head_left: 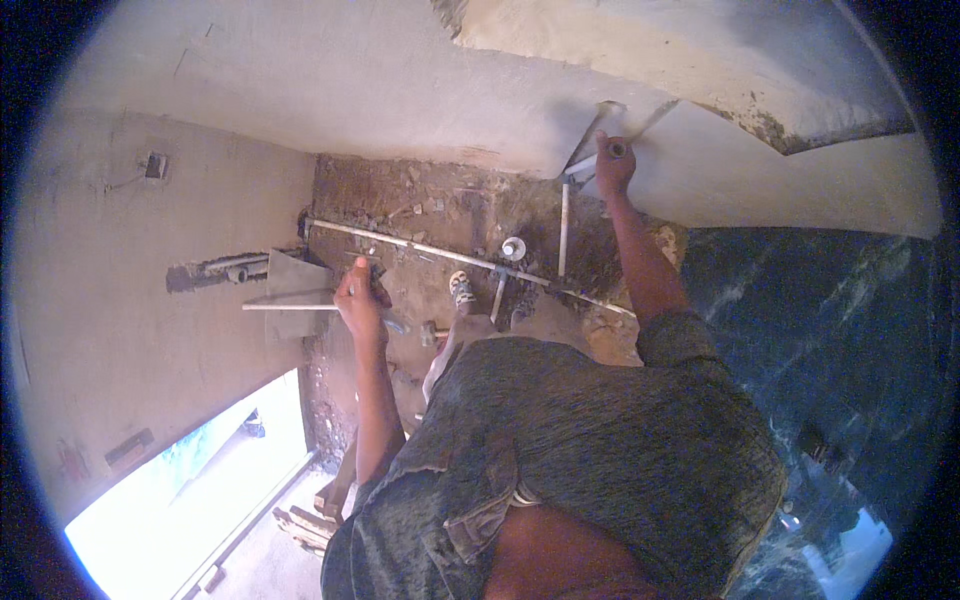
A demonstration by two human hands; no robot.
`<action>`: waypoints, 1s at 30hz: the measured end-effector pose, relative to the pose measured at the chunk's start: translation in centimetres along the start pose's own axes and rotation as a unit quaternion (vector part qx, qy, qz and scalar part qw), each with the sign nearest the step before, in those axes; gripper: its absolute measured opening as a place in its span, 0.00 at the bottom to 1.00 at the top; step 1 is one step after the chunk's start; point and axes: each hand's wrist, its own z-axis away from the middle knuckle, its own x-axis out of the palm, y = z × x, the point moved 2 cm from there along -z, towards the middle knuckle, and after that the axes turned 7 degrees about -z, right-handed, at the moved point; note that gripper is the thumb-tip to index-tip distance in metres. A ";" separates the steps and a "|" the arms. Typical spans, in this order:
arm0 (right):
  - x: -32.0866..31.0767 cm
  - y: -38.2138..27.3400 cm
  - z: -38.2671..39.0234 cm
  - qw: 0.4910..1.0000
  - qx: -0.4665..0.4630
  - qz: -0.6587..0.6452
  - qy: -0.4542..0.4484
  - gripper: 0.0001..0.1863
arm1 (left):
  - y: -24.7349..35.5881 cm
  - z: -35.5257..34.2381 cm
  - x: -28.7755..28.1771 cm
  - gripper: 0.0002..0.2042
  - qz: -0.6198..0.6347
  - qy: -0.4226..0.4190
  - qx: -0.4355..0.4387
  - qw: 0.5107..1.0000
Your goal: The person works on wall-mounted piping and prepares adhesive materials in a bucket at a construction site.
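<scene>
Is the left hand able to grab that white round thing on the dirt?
Probably not right now: the left hand seems to be gripping a white rod, and the white round thing sits down on the dirt, beyond the long white pipe. Nothing seems to cover it, though.

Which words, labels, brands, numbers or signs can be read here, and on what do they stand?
None can be read.
Round-ended piece at the right grip: too small to tell whether it is marked.
Long white pipe on the floor: no lettering can be made out.
Small white round object: too small to tell.
Left wall: scratches and cut-outs, no legible writing.
</scene>
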 end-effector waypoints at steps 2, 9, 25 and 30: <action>0.5 1.0 0.1 1.000 0.001 0.000 0.013 0.20 | -0.5 1.0 -0.3 0.18 0.016 -0.004 -0.024 1.000; 1.4 4.7 -0.2 0.993 0.065 0.083 -0.045 0.20 | -2.4 2.7 -1.0 0.18 -0.045 0.041 -0.047 0.997; 3.9 11.5 -1.4 0.970 0.072 0.207 -0.101 0.40 | -3.5 4.2 -4.8 0.20 -0.086 0.087 -0.077 0.990; 3.1 12.2 3.8 0.941 0.014 0.268 -0.207 0.32 | -8.5 3.2 -8.0 0.19 0.013 0.111 -0.069 0.991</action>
